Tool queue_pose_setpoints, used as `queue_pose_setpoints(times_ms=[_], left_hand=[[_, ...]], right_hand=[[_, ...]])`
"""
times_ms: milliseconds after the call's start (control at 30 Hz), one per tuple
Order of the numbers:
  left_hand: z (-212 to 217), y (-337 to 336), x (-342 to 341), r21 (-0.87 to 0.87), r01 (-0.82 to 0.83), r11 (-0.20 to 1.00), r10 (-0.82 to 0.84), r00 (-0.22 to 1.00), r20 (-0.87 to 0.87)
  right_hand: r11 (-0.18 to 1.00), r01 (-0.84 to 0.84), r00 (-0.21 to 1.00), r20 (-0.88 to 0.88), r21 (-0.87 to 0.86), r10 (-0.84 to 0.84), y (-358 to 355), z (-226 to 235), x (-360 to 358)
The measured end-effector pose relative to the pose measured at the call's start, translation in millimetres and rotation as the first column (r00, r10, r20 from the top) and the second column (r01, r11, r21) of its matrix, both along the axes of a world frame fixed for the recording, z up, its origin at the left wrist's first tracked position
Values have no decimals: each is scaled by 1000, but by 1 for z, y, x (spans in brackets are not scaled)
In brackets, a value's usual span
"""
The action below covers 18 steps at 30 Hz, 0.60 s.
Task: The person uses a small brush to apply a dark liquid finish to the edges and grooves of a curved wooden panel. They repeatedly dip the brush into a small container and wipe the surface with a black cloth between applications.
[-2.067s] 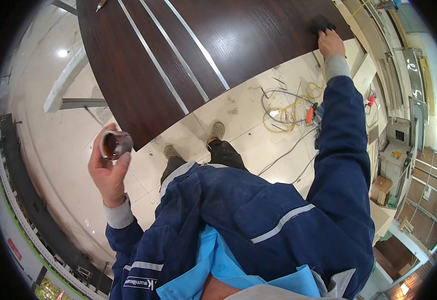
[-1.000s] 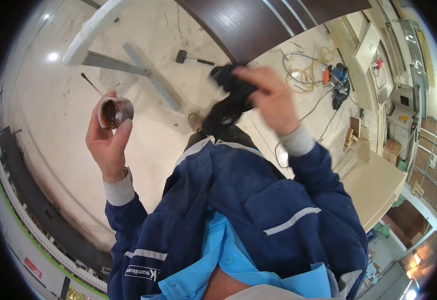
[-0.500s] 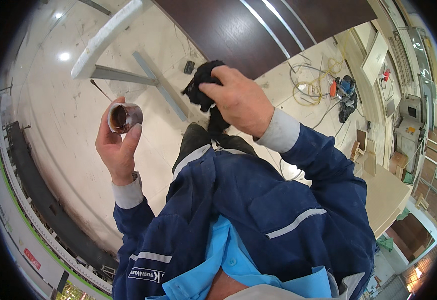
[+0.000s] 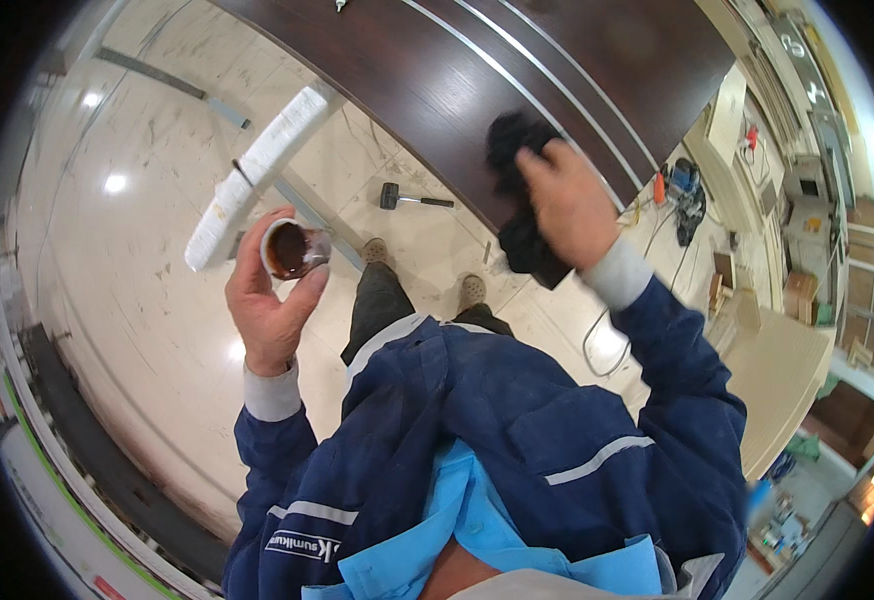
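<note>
left hand (image 4: pixel 267 305) curls around a small cup (image 4: pixel 287 250) of dark brown stain, right hand (image 4: pixel 567 205) clenches a black rag (image 4: pixel 522 235) at the dark wooden panel (image 4: pixel 517 80) edge; best wiped evenly along the grain

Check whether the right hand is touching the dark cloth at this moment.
Touching. The head view shows the right hand clenched around the dark cloth, with fingers wrapped over it and cloth bunched out above and below the grip.

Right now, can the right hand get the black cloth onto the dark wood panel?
Probably yes. The right hand grips the black cloth just over the dark wood panel, nothing between them. The left hand holds a small cup off to the side.
</note>
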<state>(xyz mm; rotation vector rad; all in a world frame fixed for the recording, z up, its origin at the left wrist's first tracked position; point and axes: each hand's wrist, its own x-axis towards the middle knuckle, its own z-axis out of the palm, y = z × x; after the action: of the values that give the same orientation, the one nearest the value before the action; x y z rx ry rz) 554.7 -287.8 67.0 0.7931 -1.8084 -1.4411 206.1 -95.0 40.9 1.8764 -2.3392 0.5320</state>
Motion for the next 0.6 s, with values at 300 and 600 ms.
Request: queue_pose_setpoints(times_ms=[300,600], left_hand=[[7,-104,-22,103,360,927,-370,923,108],[8,-122,-68,79,612,786,-618,782,85]], right_hand=[[920,388,917,-127,57,-379,-79,5,17],[518,827,489,175,217,-854,65,29,156]])
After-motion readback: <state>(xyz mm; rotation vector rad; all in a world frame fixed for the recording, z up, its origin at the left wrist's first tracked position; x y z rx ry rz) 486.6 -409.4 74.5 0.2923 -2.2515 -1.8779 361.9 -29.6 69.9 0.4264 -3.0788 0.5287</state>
